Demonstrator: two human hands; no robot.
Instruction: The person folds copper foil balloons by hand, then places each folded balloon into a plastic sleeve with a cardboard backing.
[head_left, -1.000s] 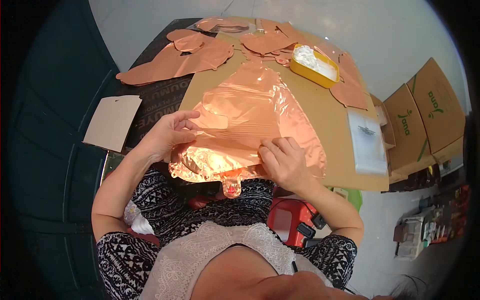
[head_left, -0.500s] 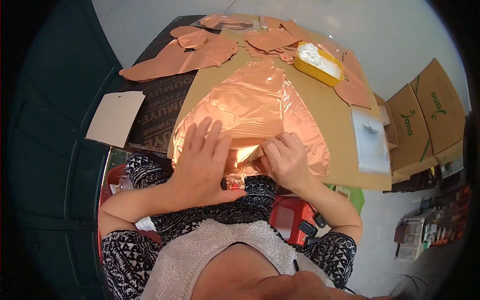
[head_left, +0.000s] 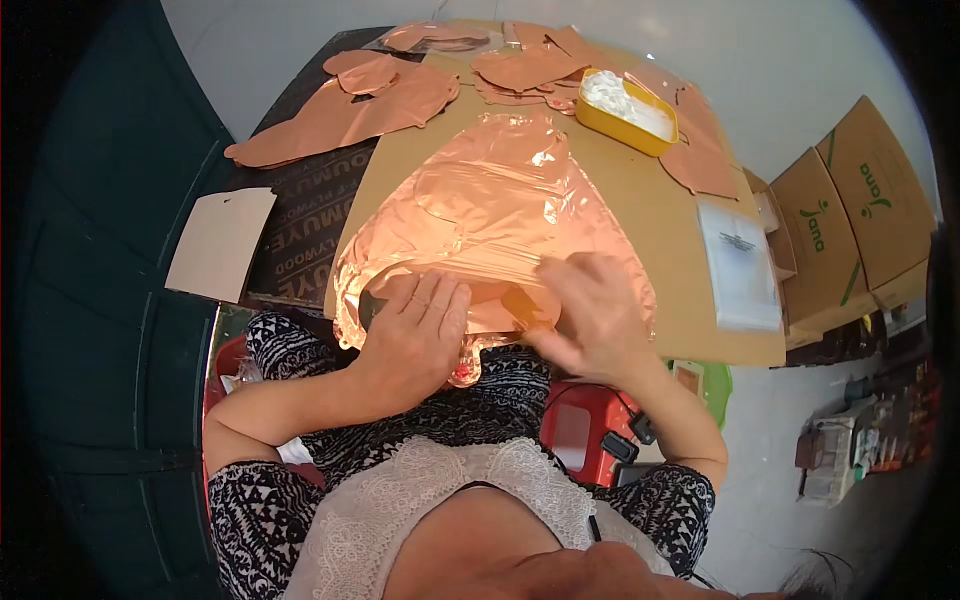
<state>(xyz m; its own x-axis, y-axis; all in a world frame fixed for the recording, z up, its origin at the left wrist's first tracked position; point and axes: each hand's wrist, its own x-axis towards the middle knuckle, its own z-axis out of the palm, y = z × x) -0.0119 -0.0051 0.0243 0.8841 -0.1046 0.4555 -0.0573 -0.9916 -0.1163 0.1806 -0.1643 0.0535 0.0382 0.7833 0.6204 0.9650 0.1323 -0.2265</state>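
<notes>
A large copper-coloured foil balloon [head_left: 490, 205] lies flat and creased on the table's near side, its small neck tab [head_left: 466, 372] hanging over the front edge. My left hand [head_left: 415, 330] rests palm down on the balloon's lower left, its fingers stretched out over the foil. On the lower right, my right hand [head_left: 600, 315] is partly smeared by motion. Its thumb is apart from the fingers and it holds nothing that I can see. Between the hands the foil shows a smooth, shiny fold.
Flat copper foil shapes [head_left: 350, 115] lie in piles at the back. A yellow tub [head_left: 625, 140] holds white material. Clear plastic bags [head_left: 738, 265] lie at the right edge. Cardboard boxes [head_left: 835, 215] stand right of the table, and a white card [head_left: 220, 245] is at the left.
My right hand has opened from its pinch on the foil and moved slightly right. My left hand has lowered onto the foil. The lower edge is spread flatter and the neck tab shows more.
</notes>
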